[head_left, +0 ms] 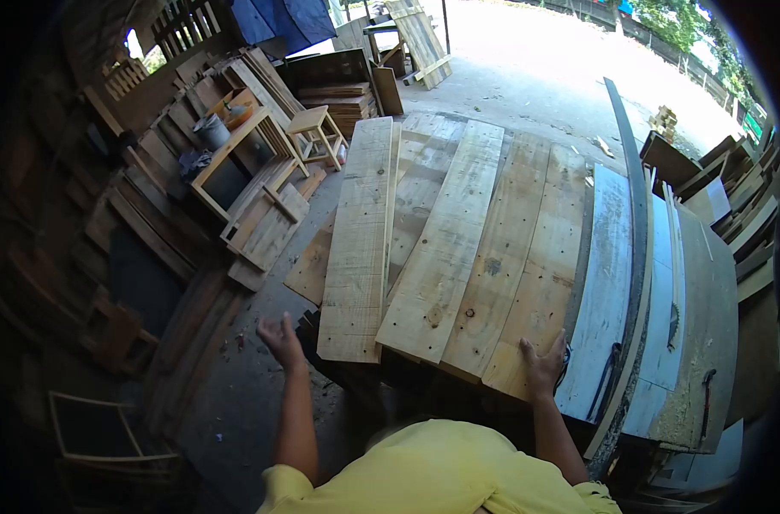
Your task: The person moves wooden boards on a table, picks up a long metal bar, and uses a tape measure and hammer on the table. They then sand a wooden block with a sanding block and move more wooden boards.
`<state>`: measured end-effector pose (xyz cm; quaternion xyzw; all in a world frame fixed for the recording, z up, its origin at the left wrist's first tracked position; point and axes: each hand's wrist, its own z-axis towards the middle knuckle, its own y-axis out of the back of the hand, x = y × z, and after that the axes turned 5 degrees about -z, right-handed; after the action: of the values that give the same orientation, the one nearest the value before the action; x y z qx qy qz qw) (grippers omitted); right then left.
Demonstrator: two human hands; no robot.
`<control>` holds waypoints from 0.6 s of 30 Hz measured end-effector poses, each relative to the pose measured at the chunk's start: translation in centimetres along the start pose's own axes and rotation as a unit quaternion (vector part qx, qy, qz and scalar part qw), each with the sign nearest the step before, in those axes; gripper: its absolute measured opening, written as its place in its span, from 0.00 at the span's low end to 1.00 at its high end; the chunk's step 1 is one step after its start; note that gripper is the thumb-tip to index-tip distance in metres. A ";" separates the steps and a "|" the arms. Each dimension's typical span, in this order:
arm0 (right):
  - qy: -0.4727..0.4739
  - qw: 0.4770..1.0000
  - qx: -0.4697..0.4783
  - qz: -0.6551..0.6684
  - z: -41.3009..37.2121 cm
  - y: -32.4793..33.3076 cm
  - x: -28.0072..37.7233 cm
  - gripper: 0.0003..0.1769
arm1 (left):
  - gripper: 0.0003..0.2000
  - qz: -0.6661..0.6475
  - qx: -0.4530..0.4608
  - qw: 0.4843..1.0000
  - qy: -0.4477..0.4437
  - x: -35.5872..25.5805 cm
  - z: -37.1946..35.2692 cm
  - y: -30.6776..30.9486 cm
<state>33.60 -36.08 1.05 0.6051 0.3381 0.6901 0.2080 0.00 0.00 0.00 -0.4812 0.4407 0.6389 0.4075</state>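
Observation:
My left hand (281,341) is in the air just left of the planks, fingers apart and holding nothing. A pale wooden plank (355,240) lies nearest to it, on top of other boards. Beside that plank, another long knotted plank (451,231) rests at a slight slant. My right hand (544,364) is spread at the near end of a wide board made of joined planks (540,300), with its fingers over the right edge. A dark, thin-handled tool (608,370) lies to its right on a whitish board (602,291).
A long dark bar (634,223) runs lengthwise over the right side of the bench. A hammer (707,403) lies among sawdust at the near right. Left are a wooden stool (315,130), a grey bucket (211,131) and stacked lumber. More timber leans at the far right.

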 end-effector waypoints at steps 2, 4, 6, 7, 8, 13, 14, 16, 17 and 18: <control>0.005 1.000 -0.009 0.000 0.2 0.3 -1.0 0.55 | 0.34 -0.120 -0.035 0.967 0.223 0.0 -3.2 2.1; 0.017 1.000 -0.005 -0.003 0.5 -0.6 -0.7 0.55 | 0.34 -0.272 0.086 0.883 0.372 1.0 -7.0 2.2; 0.023 1.000 0.003 0.000 0.4 -1.0 -1.0 0.55 | 0.35 -0.375 0.213 0.813 0.391 2.1 -10.8 1.2; 0.022 1.000 -0.003 -0.002 0.6 -1.1 -1.0 0.55 | 0.34 -0.395 0.257 0.782 0.407 1.5 -12.4 0.4; 0.021 1.000 -0.010 -0.005 0.6 -1.1 -1.2 0.55 | 0.34 -0.394 0.252 0.783 0.410 1.5 -13.0 -0.5; 0.028 1.000 -0.010 -0.006 0.8 -1.5 -1.7 0.56 | 0.28 -0.293 0.201 0.856 0.376 1.2 -12.4 -1.8; 0.023 1.000 -0.009 -0.007 0.7 -1.5 -1.7 0.56 | 0.28 -0.293 0.205 0.856 0.375 1.0 -12.0 -1.8; 0.023 1.000 -0.013 -0.006 0.7 -1.5 -1.7 0.56 | 0.29 -0.279 0.208 0.860 0.373 0.7 -11.7 -1.5; 0.025 1.000 -0.014 -0.005 0.7 -1.5 -1.7 0.56 | 0.29 -0.275 0.212 0.859 0.375 0.6 -11.5 -1.4; 0.020 1.000 -0.015 -0.007 0.7 -1.4 -1.8 0.56 | 0.29 -0.269 0.194 0.870 0.365 0.4 -11.2 -1.2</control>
<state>34.45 -36.22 -1.17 0.5859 0.3356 0.7056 0.2151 3.92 -10.32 -2.30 -0.6909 0.5269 0.1852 0.4591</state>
